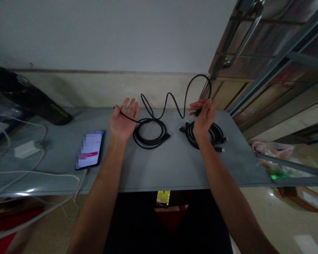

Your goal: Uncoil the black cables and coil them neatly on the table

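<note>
A black cable (149, 142) lies partly coiled on the grey table between my hands, with a plug at the coil's right side. My left hand (124, 121) is palm up with its fingers spread, and a length of the cable is caught under the thumb. Off to the right, my right hand (204, 114) pinches a black plug (198, 112), from which cable arches up and runs in loose waves back to the coil. Beneath that hand sits a second coiled bundle of black cable (217, 135), its plugs sticking out, partly covered by my wrist.
A phone (90, 150) with a lit screen lies left of my left arm, a white lead plugged into it. Farther left are a black bottle (39, 102), a white adapter (26, 150) and white leads. A wall backs the table (164, 176); metal shelving (270, 67) stands right.
</note>
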### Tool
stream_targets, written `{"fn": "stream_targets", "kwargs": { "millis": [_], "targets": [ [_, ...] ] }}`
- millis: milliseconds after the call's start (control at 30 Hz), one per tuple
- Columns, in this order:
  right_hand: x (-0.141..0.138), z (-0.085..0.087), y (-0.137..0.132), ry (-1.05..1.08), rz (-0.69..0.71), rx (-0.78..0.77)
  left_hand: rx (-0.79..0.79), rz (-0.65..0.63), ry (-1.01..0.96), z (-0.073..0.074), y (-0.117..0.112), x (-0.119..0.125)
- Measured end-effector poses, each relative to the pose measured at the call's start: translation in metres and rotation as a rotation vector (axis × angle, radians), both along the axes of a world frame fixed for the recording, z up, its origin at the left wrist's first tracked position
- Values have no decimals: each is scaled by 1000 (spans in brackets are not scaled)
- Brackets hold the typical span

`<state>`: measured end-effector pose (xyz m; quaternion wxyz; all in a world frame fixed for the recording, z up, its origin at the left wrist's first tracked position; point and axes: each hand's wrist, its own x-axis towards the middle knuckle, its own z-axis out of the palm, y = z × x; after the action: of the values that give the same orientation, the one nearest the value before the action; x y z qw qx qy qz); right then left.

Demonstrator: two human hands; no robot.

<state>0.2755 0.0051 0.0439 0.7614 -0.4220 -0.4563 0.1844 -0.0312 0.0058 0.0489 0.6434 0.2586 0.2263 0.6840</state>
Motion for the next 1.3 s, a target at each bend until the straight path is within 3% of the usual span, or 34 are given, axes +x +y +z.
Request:
{"fn": "stream_targets", "kwargs": {
  "millis": [100,200,433,600,733,967,1100,1300],
  "targets": [
    [-28,-7,-13,-300,205,-66,-50,-61,12,0,-1,13],
    [-47,-20,-19,-678,365,-25,-85,-114,-11,0,-3,23],
    [-64,-52,-19,-1079,529,-24,-90,-175,-38,5,-9,39],
    [-64,-46,-24,-1101,477,-29,-74,-253,-151,8,-15,42],
    [-68,-37,-31,-1120,436,33,-45,-244,-152,12,-17,38],
    [-73,-37,-33,-1127,447,23,-159,-329,-93,18,-18,34],
    [-68,-33,-34,-1181,313,21,-207,-409,10,23,-25,38],
    [-63,-31,-33,-1058,53,49,-117,-443,64,25,-31,37]
  ]
}}
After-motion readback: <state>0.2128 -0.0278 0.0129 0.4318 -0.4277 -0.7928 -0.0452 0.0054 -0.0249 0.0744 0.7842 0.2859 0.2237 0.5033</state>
